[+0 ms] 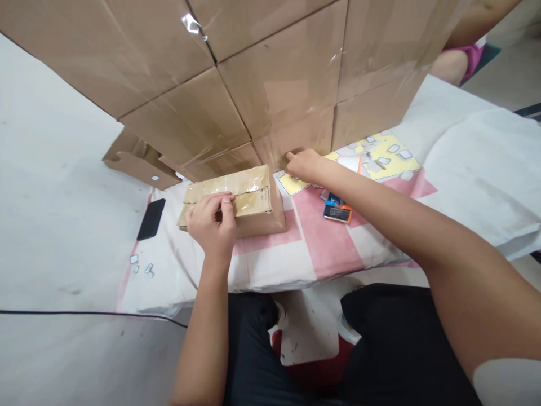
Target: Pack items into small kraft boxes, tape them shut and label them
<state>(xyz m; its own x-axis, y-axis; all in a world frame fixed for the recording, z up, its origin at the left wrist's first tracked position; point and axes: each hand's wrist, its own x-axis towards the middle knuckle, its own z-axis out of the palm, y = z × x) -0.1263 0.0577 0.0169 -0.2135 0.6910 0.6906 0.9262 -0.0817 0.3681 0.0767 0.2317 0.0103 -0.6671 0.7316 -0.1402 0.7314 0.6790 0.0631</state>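
Observation:
A small brown cardboard box point(260, 224) lies on the cloth-covered table, its top seam taped. My left hand point(213, 217) rests on that top with curled fingers, thumb and fingertips pinching at the seam edge. Further back, my right hand point(306, 164) is closed low against the large stack of taped cartons point(291, 107), apart from the small box. Whatever its fingers may hold is hidden. Below my right forearm lies a blue and orange plastic item point(337, 211) with a dark face; I cannot tell its kind.
The carton stack walls off the table's back. A black phone point(151, 219) and an open cardboard box point(141, 160) lie at the left. A yellow patterned sheet point(397, 152) and a white roll point(350, 163) are at the right. Another person's arm point(482, 22) shows top right.

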